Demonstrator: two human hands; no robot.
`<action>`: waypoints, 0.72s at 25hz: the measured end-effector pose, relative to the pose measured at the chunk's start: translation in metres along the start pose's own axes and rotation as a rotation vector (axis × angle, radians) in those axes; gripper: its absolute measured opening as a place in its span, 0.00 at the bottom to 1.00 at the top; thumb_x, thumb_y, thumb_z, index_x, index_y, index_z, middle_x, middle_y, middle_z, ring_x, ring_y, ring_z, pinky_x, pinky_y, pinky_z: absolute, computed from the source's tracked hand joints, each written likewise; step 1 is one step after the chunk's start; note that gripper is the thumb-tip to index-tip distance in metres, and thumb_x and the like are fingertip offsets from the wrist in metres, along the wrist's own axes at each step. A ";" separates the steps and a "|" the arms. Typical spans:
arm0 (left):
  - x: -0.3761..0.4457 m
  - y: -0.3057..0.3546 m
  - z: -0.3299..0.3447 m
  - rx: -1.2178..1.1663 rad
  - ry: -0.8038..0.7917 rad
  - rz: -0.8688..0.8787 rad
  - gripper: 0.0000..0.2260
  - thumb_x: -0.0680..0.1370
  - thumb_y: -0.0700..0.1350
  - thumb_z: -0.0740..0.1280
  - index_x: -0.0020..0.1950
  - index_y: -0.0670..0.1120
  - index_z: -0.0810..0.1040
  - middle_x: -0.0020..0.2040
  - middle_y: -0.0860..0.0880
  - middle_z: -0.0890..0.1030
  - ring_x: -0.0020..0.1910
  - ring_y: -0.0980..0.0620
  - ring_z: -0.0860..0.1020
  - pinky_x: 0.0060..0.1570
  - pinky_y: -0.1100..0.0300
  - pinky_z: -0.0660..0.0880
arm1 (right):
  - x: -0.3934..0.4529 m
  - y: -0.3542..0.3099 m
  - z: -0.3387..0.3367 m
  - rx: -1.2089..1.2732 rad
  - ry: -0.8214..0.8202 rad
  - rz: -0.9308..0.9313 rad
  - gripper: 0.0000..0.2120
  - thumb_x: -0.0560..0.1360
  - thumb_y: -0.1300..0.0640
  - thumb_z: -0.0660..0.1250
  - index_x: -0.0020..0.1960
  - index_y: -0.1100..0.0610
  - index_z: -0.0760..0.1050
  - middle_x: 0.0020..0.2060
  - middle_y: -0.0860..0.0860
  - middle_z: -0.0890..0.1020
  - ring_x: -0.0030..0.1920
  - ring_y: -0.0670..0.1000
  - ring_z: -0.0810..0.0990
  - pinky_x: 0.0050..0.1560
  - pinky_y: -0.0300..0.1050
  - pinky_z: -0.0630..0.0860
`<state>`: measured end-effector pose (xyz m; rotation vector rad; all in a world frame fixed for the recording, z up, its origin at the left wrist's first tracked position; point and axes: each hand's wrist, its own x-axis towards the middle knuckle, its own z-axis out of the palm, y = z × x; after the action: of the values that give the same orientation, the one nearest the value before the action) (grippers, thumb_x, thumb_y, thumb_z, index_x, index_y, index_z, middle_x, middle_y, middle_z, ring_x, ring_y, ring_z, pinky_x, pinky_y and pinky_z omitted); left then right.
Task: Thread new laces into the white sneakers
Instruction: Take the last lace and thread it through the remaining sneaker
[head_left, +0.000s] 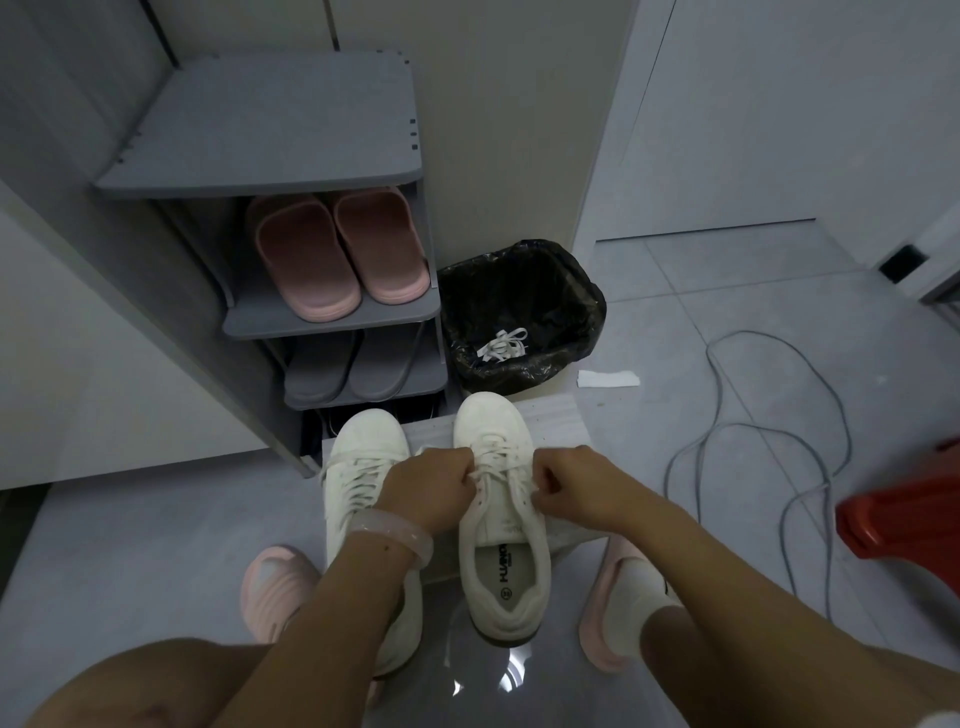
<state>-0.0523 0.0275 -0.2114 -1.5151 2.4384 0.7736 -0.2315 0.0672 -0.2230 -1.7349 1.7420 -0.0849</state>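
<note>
Both hands pinched shut on lace: left hand and right hand each grip the white lace over the right sneaker. Two white sneakers side by side on a pale mat; left sneaker already laced. Rack: two pink slippers, two grey slippers. One black-lined bin, one old lace inside.

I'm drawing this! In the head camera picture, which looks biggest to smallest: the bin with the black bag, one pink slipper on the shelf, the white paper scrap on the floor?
1. Bin
2. Pink slipper
3. Paper scrap
</note>
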 end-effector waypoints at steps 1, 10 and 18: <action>0.001 0.001 -0.002 -0.034 0.021 -0.011 0.08 0.79 0.46 0.56 0.49 0.45 0.73 0.49 0.47 0.78 0.48 0.47 0.76 0.46 0.55 0.70 | -0.001 0.001 -0.002 0.132 0.074 0.007 0.11 0.73 0.59 0.65 0.36 0.51 0.64 0.33 0.46 0.71 0.36 0.48 0.70 0.40 0.45 0.70; -0.001 0.004 -0.021 -0.344 0.092 -0.078 0.12 0.76 0.38 0.60 0.35 0.52 0.72 0.38 0.57 0.72 0.44 0.53 0.73 0.45 0.59 0.71 | 0.005 -0.010 0.015 0.424 -0.027 0.116 0.47 0.69 0.51 0.73 0.77 0.55 0.46 0.72 0.54 0.58 0.71 0.53 0.62 0.70 0.47 0.64; -0.021 0.005 -0.063 -0.330 0.165 -0.029 0.07 0.77 0.42 0.62 0.41 0.47 0.77 0.33 0.56 0.72 0.32 0.60 0.69 0.32 0.65 0.63 | 0.006 -0.015 0.018 0.310 -0.013 0.081 0.42 0.71 0.51 0.71 0.76 0.55 0.50 0.72 0.54 0.59 0.72 0.55 0.59 0.71 0.48 0.60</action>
<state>-0.0385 0.0134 -0.1478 -1.7883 2.4908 1.1338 -0.2095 0.0669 -0.2319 -1.4360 1.6867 -0.2915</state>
